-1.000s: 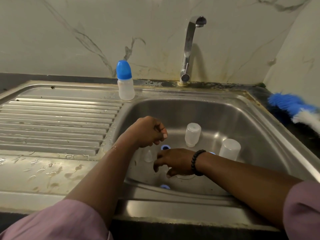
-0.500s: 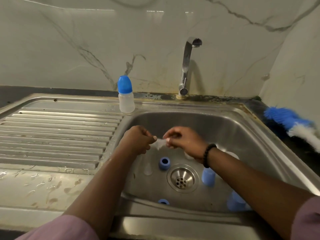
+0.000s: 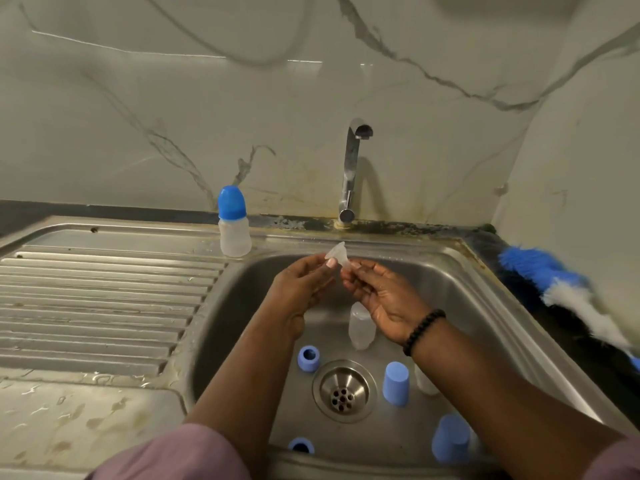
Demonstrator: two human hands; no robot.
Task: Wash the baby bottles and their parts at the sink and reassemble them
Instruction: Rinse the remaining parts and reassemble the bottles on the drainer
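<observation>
Both hands hold a clear silicone teat (image 3: 336, 253) above the sink basin (image 3: 460, 289). My left hand (image 3: 300, 289) pinches its left side and my right hand (image 3: 377, 296) pinches its right side. An assembled bottle with a blue cap (image 3: 233, 223) stands on the rim at the back left. In the basin, a clear bottle body (image 3: 361, 327) stands upside down below my right hand. A blue ring (image 3: 308, 358) lies left of the drain (image 3: 344, 391). Two blue caps (image 3: 396, 383) (image 3: 450, 439) stand to the right, and another blue ring (image 3: 300, 446) lies near the front wall.
The tap (image 3: 351, 168) stands behind the basin with no water running. The ribbed draining board (image 3: 97, 299) lies to the left, wet in front. A blue and white bottle brush (image 3: 561, 292) lies on the dark counter at the right. A second clear bottle (image 3: 424, 381) is partly hidden by my right forearm.
My right hand came up out of the basin and both hands rose toward the tap with the clear teat held between them. The view tilted upward.
</observation>
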